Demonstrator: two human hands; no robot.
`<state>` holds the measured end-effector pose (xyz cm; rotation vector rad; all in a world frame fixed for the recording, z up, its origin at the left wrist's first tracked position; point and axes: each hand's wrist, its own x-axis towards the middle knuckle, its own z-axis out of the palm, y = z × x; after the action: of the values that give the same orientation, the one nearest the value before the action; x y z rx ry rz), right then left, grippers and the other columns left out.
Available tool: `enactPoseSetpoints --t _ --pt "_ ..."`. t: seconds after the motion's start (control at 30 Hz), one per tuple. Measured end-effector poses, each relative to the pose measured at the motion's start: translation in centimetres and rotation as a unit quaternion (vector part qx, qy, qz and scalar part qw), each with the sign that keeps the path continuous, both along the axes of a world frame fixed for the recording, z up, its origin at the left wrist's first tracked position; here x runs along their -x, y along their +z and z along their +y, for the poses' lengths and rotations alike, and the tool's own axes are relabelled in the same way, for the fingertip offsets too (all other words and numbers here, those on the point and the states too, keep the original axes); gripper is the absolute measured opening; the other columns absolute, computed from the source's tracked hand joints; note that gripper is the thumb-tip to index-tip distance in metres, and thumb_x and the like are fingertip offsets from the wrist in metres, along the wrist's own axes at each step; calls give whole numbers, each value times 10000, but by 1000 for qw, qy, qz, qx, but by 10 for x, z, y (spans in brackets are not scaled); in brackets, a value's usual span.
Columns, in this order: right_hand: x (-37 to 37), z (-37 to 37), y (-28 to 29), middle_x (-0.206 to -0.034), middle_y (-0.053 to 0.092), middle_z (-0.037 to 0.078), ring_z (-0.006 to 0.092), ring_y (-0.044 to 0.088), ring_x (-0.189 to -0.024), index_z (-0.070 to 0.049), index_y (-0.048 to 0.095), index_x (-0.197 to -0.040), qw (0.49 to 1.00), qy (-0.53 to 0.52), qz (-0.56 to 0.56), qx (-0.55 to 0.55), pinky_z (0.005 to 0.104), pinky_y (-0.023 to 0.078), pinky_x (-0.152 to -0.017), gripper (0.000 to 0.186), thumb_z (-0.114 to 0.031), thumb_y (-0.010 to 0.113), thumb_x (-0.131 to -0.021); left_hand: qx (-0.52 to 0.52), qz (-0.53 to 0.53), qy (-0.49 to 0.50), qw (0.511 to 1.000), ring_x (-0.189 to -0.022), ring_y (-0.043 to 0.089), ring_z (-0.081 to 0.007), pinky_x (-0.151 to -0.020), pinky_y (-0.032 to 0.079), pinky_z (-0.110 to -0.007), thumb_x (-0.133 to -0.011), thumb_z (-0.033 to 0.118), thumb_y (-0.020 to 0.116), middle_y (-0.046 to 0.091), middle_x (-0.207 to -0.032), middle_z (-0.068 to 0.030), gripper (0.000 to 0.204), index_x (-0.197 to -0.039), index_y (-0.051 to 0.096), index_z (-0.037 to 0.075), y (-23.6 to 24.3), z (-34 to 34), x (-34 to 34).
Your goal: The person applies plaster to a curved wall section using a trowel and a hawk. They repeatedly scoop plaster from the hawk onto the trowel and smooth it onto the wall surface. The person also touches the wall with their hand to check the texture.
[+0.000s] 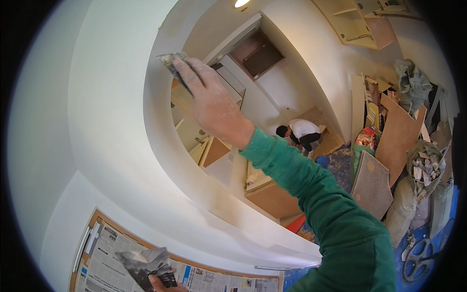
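Observation:
My right hand (214, 104), in a dusty green sleeve, is raised high with its fingers closed around a putty knife (171, 59). The knife's blade has pale smears and is at the edge of the white wall (109, 112); whether it touches cannot be made out. Low in the picture, my left hand (168, 286) grips a broad scraper (146, 265). Its grey blade carries dark and whitish smears. Only the thumb and part of that hand show at the lower edge.
Newspaper (112, 255) covers a wood-framed panel below. Another person (304, 131) bends down in the farther room. Wood boards (399, 134), a rubble-filled sack (425, 168) and blue floor sheeting (340, 163) lie at right. An open cabinet (352, 27) hangs at upper right.

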<state>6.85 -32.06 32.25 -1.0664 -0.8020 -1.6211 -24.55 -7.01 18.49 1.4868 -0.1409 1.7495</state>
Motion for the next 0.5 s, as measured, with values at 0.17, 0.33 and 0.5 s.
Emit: enactPoseSetpoints --t 0.17,0.33,0.5 --pt "33 -16 -55 -1438 472 254 440 446 -1334 -21 392 -1513 992 96 -17 80 455 387 -1142 724 101 538 -815 146 110 -339 923 -875 640 -178 -655 506 -343 -947 279 614 665 -1057 -70 365 -1210 609 27 17 -62 -51" --pt "77 -21 -130 -1462 477 215 403 474 -1342 -76 428 -1520 931 244 -51 268 422 421 -1118 712 109 520 -839 207 170 -508 818 -650 667 -195 -519 483 -294 -988 168 517 730 -925 -108 264 -1152 611 -16 35 -117 -122" --pt "68 -55 -147 -1468 479 192 401 512 -1315 -126 498 -1486 933 130 57 329 430 458 -1098 673 60 543 -840 161 222 -482 832 -650 663 -213 -508 488 -320 -956 165 524 718 -951 -123 307 -1178 597 -34 52 -125 -138"
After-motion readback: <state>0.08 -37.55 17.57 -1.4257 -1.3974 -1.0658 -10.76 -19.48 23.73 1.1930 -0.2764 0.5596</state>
